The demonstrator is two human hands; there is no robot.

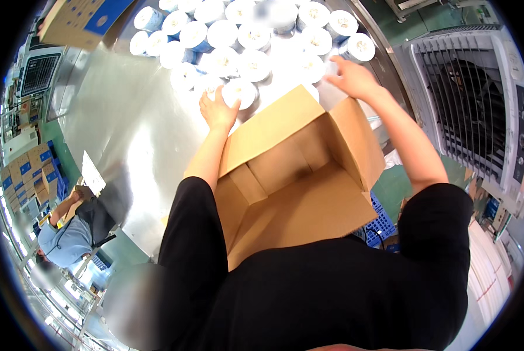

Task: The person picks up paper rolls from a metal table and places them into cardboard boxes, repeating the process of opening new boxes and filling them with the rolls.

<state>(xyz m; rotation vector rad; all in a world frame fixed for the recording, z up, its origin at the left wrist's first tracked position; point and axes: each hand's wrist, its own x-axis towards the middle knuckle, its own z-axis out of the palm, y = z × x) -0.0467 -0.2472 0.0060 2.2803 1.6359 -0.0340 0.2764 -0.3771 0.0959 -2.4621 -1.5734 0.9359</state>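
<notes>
An open, empty cardboard box (291,205) sits in front of my body, tilted, its opening facing me and its flaps spread out. Past its far edge stand several round tubs (254,65) with white tops and blue-and-white sides, grouped on a metal table. My left hand (217,111) reaches over the box's left side. Its fingers are apart at the near tubs, the thumb against one white-topped tub (240,93). To the right, my right hand (355,79) is stretched out with fingers apart beside the right-hand tubs, holding nothing that I can see.
The metal table (107,99) extends left. Another cardboard box (80,23) is at the far left. A large grey fan unit (466,99) stands at the right. Below the box is a blue plastic crate (379,219). A person in a blue shirt (72,240) works at the left.
</notes>
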